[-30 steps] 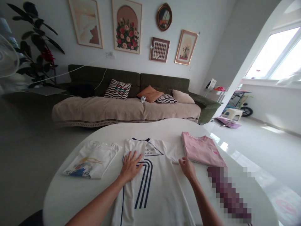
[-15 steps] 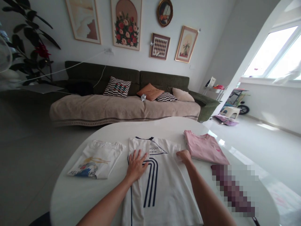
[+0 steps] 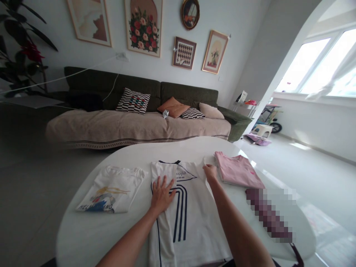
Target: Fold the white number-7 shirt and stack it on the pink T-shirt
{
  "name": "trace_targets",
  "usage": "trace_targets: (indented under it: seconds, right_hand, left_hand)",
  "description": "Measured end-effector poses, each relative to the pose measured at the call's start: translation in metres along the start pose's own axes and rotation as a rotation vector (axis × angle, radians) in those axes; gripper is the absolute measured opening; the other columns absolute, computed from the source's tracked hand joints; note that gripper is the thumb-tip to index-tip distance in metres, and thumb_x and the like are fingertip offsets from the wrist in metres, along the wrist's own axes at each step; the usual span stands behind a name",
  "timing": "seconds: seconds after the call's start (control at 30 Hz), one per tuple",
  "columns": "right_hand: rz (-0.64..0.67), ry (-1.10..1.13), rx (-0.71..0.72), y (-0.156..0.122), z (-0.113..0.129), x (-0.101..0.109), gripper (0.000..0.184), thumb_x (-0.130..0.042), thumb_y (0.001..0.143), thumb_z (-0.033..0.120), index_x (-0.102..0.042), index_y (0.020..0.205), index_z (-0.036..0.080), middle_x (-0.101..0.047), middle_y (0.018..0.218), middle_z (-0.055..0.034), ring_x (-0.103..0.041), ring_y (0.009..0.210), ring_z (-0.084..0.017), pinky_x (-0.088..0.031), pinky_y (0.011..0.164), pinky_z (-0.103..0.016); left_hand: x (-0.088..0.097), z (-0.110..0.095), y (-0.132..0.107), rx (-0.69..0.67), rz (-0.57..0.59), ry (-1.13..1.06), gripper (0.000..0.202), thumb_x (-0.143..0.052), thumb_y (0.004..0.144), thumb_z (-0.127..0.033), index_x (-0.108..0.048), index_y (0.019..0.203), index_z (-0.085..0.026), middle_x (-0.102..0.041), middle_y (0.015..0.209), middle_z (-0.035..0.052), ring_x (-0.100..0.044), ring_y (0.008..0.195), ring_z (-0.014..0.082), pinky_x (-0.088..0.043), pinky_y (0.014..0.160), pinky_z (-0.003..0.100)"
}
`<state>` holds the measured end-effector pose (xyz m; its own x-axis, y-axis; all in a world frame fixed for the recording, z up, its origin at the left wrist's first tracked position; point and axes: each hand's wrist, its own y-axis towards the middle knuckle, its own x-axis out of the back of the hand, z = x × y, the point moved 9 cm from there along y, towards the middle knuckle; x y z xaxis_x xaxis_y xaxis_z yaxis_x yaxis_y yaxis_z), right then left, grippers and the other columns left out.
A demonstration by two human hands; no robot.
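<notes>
A white jersey (image 3: 198, 218) with navy stripes and a navy collar lies spread on the table before me, its left side folded inward over the front. My left hand (image 3: 162, 194) rests flat on that folded part, fingers spread. At the jersey's right shoulder my right hand (image 3: 210, 172) pinches the sleeve, which is lifted a little off the table. Close by that hand is a folded pink shirt (image 3: 239, 171). A folded white printed T-shirt (image 3: 115, 191) lies to the left of the jersey.
The white table (image 3: 91, 237) has a rounded edge. A pixelated dark purple item (image 3: 268, 215) with a dark strap is at the right. Behind the table stands a green sofa (image 3: 191, 91) with a beige cover (image 3: 133, 128) and several cushions.
My right hand has drawn the jersey's right sleeve inward and up. My left hand stays flat on the folded side. The view has shifted slightly to the right.
</notes>
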<state>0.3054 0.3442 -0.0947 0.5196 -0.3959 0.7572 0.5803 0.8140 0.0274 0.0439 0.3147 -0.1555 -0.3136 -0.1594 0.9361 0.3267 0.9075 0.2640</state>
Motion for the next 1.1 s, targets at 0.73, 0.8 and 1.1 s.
trace_targets:
  seconds: [0.73, 0.8, 1.1]
  right_hand:
    - [0.143, -0.206, 0.377, -0.11, 0.102, -0.125, 0.025, -0.038, 0.088, 0.018, -0.059, 0.102, 0.013, -0.063, 0.101, -0.0116, -0.061, 0.094, -0.018, -0.042, 0.075, -0.024]
    - [0.166, -0.216, 0.406, -0.112, 0.105, -0.129, 0.023, -0.041, 0.088, 0.022, -0.059, 0.101, 0.016, -0.064, 0.099, -0.0096, -0.06, 0.094, -0.017, -0.042, 0.077, -0.024]
    - [0.19, -0.312, 0.366, -0.06, 0.094, -0.119, 0.026, -0.049, 0.089, 0.035, -0.056, 0.105, 0.016, -0.061, 0.103, -0.0049, -0.06, 0.09, -0.016, -0.049, 0.079, -0.037]
  left_hand:
    - [-0.012, 0.001, 0.001, -0.027, 0.032, 0.062, 0.056, -0.042, 0.084, -0.034, -0.033, 0.139, -0.022, -0.033, 0.145, 0.0088, -0.019, 0.134, 0.0359, -0.018, 0.104, 0.053]
    - [-0.011, 0.001, 0.0, -0.028, 0.03, 0.069, 0.057, -0.043, 0.084, -0.033, -0.032, 0.139, -0.022, -0.033, 0.145, 0.0088, -0.019, 0.134, 0.0348, -0.018, 0.105, 0.052]
    - [-0.003, -0.002, 0.001, 0.006, 0.006, 0.067, 0.047, -0.035, 0.087, -0.048, -0.067, 0.105, -0.02, -0.043, 0.139, 0.0097, -0.022, 0.133, 0.0344, -0.019, 0.104, 0.052]
